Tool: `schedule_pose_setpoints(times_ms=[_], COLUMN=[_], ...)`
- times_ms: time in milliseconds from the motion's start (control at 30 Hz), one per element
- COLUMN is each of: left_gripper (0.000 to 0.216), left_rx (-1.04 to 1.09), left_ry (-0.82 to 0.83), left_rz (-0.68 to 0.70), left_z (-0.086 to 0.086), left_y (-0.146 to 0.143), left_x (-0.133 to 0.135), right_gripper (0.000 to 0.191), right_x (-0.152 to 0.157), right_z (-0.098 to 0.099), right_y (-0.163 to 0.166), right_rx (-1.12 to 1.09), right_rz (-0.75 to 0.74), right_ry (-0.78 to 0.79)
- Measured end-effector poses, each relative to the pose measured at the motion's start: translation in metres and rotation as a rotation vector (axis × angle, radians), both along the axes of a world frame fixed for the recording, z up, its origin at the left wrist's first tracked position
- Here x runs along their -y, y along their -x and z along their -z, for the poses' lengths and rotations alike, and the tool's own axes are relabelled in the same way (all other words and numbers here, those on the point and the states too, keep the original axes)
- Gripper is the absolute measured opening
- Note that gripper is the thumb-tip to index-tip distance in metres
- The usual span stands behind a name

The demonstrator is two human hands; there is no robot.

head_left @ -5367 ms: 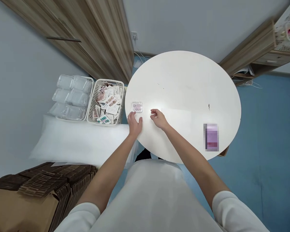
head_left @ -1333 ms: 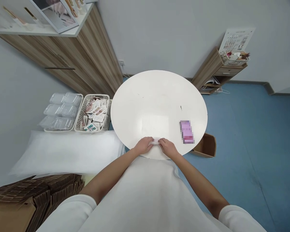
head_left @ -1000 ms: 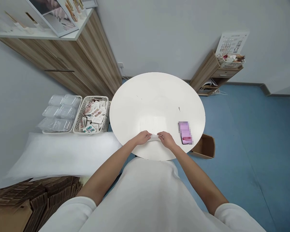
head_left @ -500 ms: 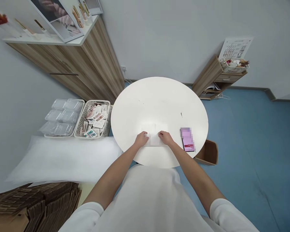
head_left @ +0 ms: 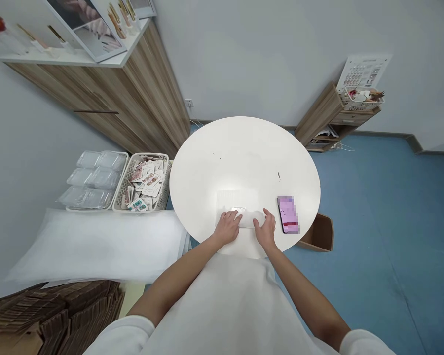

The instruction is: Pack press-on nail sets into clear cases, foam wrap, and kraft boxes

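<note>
A thin, whitish translucent sheet (head_left: 227,198) lies on the round white table (head_left: 244,148), close to its near edge. My left hand (head_left: 228,228) rests on the sheet's near part with fingers stretched forward. Just beyond those fingertips is a shiny clear piece (head_left: 240,210), too faint to name. At the sheet's near right side is my right hand (head_left: 266,230), its thumb and fingers apart, with nothing visible between them. A phone (head_left: 288,215) with a lit pink screen lies right of that hand.
Left of the table stand a white basket of printed cards (head_left: 145,182) and a basket of clear plastic boxes (head_left: 96,178). Below them lies a stack of translucent sheets (head_left: 107,244), above folded cardboard (head_left: 59,315). An open cardboard box (head_left: 320,234) is at the table's lower right.
Both hands have moved nearer to me, and the right also moved right. Earlier each pinched near the sheet's folded part; now their fingers have spread, and the shiny piece shows.
</note>
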State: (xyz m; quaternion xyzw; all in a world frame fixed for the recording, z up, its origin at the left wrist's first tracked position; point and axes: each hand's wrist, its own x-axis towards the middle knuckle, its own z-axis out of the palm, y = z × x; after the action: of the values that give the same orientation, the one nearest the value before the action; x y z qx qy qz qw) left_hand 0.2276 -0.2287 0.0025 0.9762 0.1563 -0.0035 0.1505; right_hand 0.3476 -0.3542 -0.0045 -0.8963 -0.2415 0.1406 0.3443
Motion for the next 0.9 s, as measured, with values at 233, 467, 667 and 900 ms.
schedule_pose_setpoints(times_ms=[233,467,667,900], left_gripper=[0.041,0.041,0.044,0.050], left_rx=[-0.040,-0.002,-0.049,-0.090], left_ry=[0.037,0.032,0.004,-0.005], left_rz=[-0.066,-0.044,-0.007,-0.012], left_z=[0.008,0.008,0.011,0.014], left_y=[-0.001,-0.005,0.007,0.009], left_x=[-0.008,-0.016,-0.011,-0.008], right_gripper=[0.056,0.055,0.078,0.037], right_x=[0.043,0.020,-0.011,-0.025], right_z=[0.009,0.012,0.011,0.011], right_y=[0.027,0.029,0.016,0.001], right_rx=[-0.419,-0.790,-0.874,-0.854], right_rz=[0.238,0.476,0.612,0.427], right_ry=[-0.137,-0.289,-0.395,-0.321])
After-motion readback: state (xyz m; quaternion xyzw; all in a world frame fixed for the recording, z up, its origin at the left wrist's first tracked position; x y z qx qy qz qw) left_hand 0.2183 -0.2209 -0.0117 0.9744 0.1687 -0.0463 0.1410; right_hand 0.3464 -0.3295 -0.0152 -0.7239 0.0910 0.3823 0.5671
